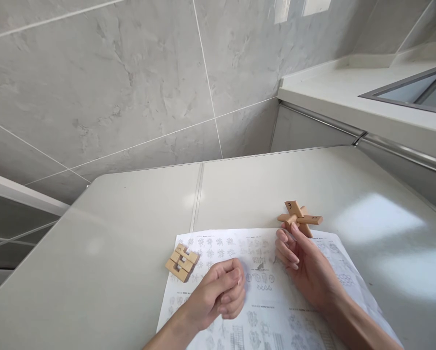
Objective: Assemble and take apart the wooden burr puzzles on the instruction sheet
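Observation:
My right hand pinches a wooden interlocking puzzle between thumb and forefinger, its other fingers curled. Crossed sticks make up this puzzle, and dark marks show on some ends. Over the middle of the printed paper sheet, my left hand is closed in a loose fist. I see nothing in it, though the inside of the palm is hidden. To its upper left, a group of notched wooden blocks lies across the sheet's left edge, apart from the hand. Rows of small puzzle drawings cover the sheet.
The pale table has a seam across its top. Grey tiled wall rises beyond the far edge. At right stands a white counter with a metal-framed opening, and a white-framed panel is at left.

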A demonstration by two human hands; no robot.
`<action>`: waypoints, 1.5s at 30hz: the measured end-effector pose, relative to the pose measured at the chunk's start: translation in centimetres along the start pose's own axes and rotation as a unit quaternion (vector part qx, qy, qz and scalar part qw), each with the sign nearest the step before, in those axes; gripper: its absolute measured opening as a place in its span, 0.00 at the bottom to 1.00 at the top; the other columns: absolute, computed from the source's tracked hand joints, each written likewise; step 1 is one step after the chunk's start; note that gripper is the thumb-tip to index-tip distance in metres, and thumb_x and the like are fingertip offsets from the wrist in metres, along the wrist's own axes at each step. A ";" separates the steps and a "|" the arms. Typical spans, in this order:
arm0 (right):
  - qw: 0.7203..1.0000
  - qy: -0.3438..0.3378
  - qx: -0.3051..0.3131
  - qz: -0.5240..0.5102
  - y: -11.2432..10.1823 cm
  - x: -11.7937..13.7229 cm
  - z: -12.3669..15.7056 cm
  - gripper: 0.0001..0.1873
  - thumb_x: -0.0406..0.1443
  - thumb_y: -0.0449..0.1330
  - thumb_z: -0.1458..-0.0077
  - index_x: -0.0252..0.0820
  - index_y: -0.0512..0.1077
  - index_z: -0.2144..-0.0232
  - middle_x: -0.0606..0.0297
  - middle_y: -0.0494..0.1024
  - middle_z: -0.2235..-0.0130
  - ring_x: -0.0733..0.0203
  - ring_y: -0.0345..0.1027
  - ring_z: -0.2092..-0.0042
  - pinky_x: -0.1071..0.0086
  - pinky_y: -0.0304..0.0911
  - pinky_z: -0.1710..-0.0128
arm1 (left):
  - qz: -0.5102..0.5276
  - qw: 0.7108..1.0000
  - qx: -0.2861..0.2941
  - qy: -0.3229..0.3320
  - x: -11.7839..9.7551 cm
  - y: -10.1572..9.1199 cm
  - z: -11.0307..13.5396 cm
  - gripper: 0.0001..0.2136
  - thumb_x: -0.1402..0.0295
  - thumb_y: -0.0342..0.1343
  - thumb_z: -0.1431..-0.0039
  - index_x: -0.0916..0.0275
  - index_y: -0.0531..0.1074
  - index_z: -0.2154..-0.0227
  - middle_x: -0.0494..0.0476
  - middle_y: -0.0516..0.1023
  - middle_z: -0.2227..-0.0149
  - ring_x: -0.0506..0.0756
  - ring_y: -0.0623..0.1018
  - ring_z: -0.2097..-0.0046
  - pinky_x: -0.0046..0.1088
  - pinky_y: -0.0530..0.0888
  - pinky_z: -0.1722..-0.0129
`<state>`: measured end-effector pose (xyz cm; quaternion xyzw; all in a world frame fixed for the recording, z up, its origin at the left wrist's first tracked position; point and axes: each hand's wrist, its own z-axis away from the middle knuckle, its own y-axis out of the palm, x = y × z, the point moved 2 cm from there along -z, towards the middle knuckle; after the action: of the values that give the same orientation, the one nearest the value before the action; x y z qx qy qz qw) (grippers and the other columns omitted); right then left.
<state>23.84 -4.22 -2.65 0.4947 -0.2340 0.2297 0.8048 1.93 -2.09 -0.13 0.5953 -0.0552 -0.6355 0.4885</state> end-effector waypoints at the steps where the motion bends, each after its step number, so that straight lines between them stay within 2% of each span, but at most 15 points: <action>1: 1.000 0.002 0.001 -0.004 0.0 0.0 0.0 0.16 0.49 0.71 0.35 0.46 0.75 0.59 0.71 0.69 0.68 0.72 0.47 0.77 0.77 0.55 0.81 | -0.001 1.000 0.001 -0.001 0.0 0.0 0.0 0.18 0.55 0.65 0.29 0.61 0.67 0.69 0.40 0.58 0.82 0.44 0.54 0.84 0.21 0.54 0.83; 11: 1.000 0.020 0.015 0.006 0.2 0.1 0.1 0.17 0.50 0.71 0.36 0.45 0.76 0.60 0.71 0.68 0.70 0.70 0.46 0.77 0.73 0.53 0.79 | -0.002 1.000 0.002 0.004 0.0 0.0 0.1 0.17 0.56 0.64 0.28 0.61 0.68 0.68 0.40 0.58 0.81 0.44 0.54 0.83 0.21 0.54 0.83; 16: 0.992 0.015 0.085 0.092 0.7 -0.1 0.6 0.18 0.48 0.71 0.36 0.43 0.74 0.67 0.70 0.65 0.70 0.70 0.48 0.77 0.71 0.48 0.77 | -0.005 1.000 0.001 0.006 0.0 0.1 0.1 0.17 0.57 0.64 0.28 0.62 0.68 0.68 0.40 0.58 0.81 0.44 0.55 0.83 0.21 0.54 0.83; 20: 0.980 0.027 0.139 0.142 0.9 -0.4 0.9 0.18 0.49 0.70 0.35 0.43 0.73 0.66 0.71 0.65 0.71 0.69 0.51 0.76 0.70 0.48 0.75 | -0.013 1.000 -0.001 0.003 0.1 0.1 0.1 0.17 0.57 0.63 0.28 0.61 0.67 0.68 0.40 0.58 0.81 0.44 0.54 0.83 0.21 0.54 0.83; 23: 0.973 0.030 0.152 0.173 1.0 -0.4 1.0 0.19 0.50 0.70 0.35 0.44 0.72 0.66 0.71 0.66 0.71 0.68 0.52 0.75 0.69 0.49 0.75 | -0.023 1.000 0.000 -0.004 0.1 0.1 0.0 0.18 0.56 0.64 0.28 0.61 0.66 0.68 0.40 0.57 0.81 0.44 0.55 0.83 0.21 0.53 0.82; 26: 0.968 0.031 0.155 0.193 1.1 -0.3 1.1 0.20 0.52 0.70 0.36 0.44 0.72 0.65 0.71 0.67 0.72 0.67 0.54 0.74 0.69 0.50 0.74 | -0.065 0.998 0.011 -0.008 0.1 0.4 0.1 0.18 0.55 0.65 0.30 0.60 0.66 0.67 0.39 0.58 0.80 0.44 0.55 0.83 0.22 0.54 0.81; 29: 0.963 0.033 0.161 0.213 1.1 -0.3 1.1 0.20 0.52 0.69 0.35 0.44 0.72 0.64 0.71 0.66 0.73 0.66 0.55 0.74 0.68 0.51 0.74 | -0.187 0.982 0.004 0.021 -0.7 1.1 0.5 0.18 0.53 0.65 0.31 0.60 0.66 0.67 0.41 0.60 0.79 0.44 0.56 0.80 0.23 0.55 0.80; 32: 0.958 0.034 0.169 0.231 1.0 -0.3 1.2 0.20 0.53 0.68 0.34 0.45 0.72 0.64 0.72 0.66 0.74 0.65 0.56 0.73 0.67 0.52 0.73 | -0.364 0.925 -0.062 0.090 -2.2 1.8 1.4 0.17 0.54 0.60 0.28 0.60 0.67 0.68 0.46 0.64 0.76 0.48 0.63 0.75 0.25 0.63 0.73; 34: 0.956 0.029 0.171 0.237 1.0 -0.3 1.3 0.20 0.53 0.69 0.35 0.45 0.72 0.64 0.72 0.67 0.74 0.64 0.57 0.73 0.67 0.52 0.72 | -0.468 0.860 -0.140 0.146 -3.3 1.7 2.1 0.15 0.58 0.57 0.26 0.59 0.68 0.68 0.48 0.69 0.74 0.50 0.69 0.71 0.28 0.68 0.68; 36: 0.954 0.024 0.175 0.242 1.2 -0.2 1.3 0.20 0.53 0.69 0.35 0.46 0.72 0.64 0.71 0.68 0.73 0.64 0.57 0.72 0.67 0.53 0.71 | -0.560 0.769 -0.226 0.207 -4.3 1.1 2.9 0.12 0.62 0.55 0.25 0.58 0.69 0.68 0.50 0.70 0.72 0.52 0.71 0.69 0.30 0.71 0.65; 37: 0.953 0.022 0.177 0.244 1.3 -0.2 1.4 0.20 0.53 0.68 0.35 0.46 0.71 0.64 0.71 0.68 0.73 0.64 0.57 0.72 0.67 0.53 0.71 | -0.603 0.713 -0.264 0.243 -4.7 0.7 3.4 0.11 0.64 0.55 0.26 0.58 0.69 0.68 0.52 0.73 0.70 0.54 0.73 0.66 0.31 0.72 0.63; 39: 0.951 0.020 0.183 0.250 1.5 -0.1 1.5 0.20 0.54 0.68 0.35 0.46 0.71 0.65 0.71 0.68 0.72 0.63 0.57 0.72 0.67 0.54 0.71 | -0.679 0.605 -0.297 0.290 -5.2 -0.3 4.4 0.07 0.66 0.57 0.27 0.57 0.73 0.65 0.56 0.78 0.61 0.58 0.76 0.56 0.35 0.75 0.56; 40: 0.949 0.019 0.187 0.254 1.6 -0.1 1.5 0.21 0.54 0.68 0.35 0.46 0.71 0.65 0.71 0.68 0.72 0.63 0.57 0.72 0.66 0.54 0.71 | -0.705 0.571 -0.305 0.290 -5.4 -0.9 4.9 0.05 0.67 0.57 0.27 0.56 0.74 0.62 0.58 0.80 0.55 0.60 0.76 0.49 0.38 0.76 0.51; 42: 0.945 0.016 0.195 0.262 1.8 0.0 1.6 0.21 0.55 0.67 0.35 0.46 0.71 0.66 0.71 0.68 0.73 0.63 0.57 0.72 0.66 0.54 0.71 | -0.740 0.536 -0.315 0.255 -5.6 -2.2 5.9 0.04 0.65 0.57 0.27 0.53 0.76 0.54 0.59 0.79 0.43 0.63 0.73 0.38 0.43 0.76 0.43; 45: 0.939 0.010 0.202 0.277 1.9 0.1 1.8 0.22 0.55 0.68 0.35 0.46 0.71 0.65 0.71 0.69 0.73 0.64 0.58 0.72 0.66 0.55 0.70 | -0.775 0.522 -0.303 0.186 -5.7 -3.9 7.1 0.13 0.60 0.59 0.28 0.50 0.75 0.44 0.58 0.72 0.32 0.67 0.65 0.28 0.50 0.75 0.37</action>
<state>22.48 -5.04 -0.59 0.5603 -0.3027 0.4911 0.5944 -7.03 0.17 3.34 0.3238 0.7158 -0.6169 -0.0471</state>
